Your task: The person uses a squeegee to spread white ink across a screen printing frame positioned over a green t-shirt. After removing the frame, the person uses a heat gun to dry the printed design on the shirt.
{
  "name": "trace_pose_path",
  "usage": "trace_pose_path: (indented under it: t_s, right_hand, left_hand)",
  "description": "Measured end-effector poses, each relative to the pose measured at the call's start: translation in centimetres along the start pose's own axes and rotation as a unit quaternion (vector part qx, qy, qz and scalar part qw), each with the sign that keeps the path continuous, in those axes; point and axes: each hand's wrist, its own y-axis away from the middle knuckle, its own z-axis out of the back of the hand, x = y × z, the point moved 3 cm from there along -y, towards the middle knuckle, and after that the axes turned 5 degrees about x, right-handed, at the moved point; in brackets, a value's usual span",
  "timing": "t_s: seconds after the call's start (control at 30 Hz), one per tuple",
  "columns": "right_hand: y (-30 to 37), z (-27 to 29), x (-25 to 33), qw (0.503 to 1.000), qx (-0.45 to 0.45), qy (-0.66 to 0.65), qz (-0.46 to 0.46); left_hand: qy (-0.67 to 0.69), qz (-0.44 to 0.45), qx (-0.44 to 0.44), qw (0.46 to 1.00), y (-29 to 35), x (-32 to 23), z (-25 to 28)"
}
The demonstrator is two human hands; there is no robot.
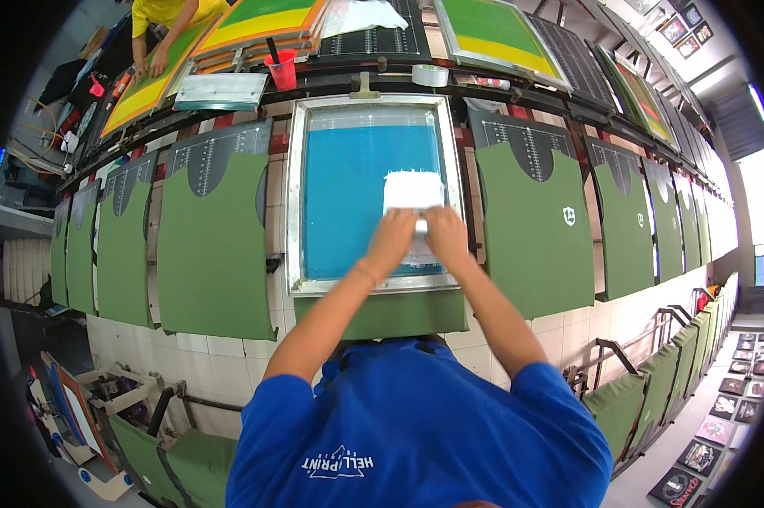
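Observation:
A metal-edged printing screen [295, 203] with blue mesh [339, 203] lies over a board dressed in a green shirt [382, 315]. White ink [413, 188] covers a patch on the right half of the mesh. Low on that patch, my left hand [390, 241] and my right hand [446, 235] are side by side, fingers closed on a squeegee [421, 226]. Only a small pale piece of it shows between them; the rest is hidden under my fingers.
Green shirts [212, 245] on boards line both sides; some on the right [538, 245] bear a small white print. Beyond the screen are a red cup [284, 72] with a dark handle, a tape roll [430, 76] and more screens [500, 38]. A co-worker's hand [158, 61] rests far left.

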Motion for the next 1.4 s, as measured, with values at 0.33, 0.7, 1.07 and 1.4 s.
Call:
trace_pose_path:
  t_s: [0.33,0.7,1.07,1.4]
  right_hand:
    - [-0.7,3.7,1.2,0.999,0.036,-0.031,0.015]
    - [2.0,0.2,0.8,0.999,-0.001,-0.041,0.0]
    - [-1.5,4.4,1.6,0.999,0.023,-0.024,0.006]
    - [7.3,2.1,4.6,0.996,0.023,-0.082,-0.023]
  left_hand:
    - [0.018,0.009,0.031,0.999,-0.9,-2.0,3.5]
    - [0.024,0.041,0.021,0.999,2.0,-1.1,-0.8]
    - [0.023,0.03,0.003,0.999,-1.3,-2.1,3.6]
    - [0.027,0.056,0.037,0.997,7.2,-6.0,1.0]
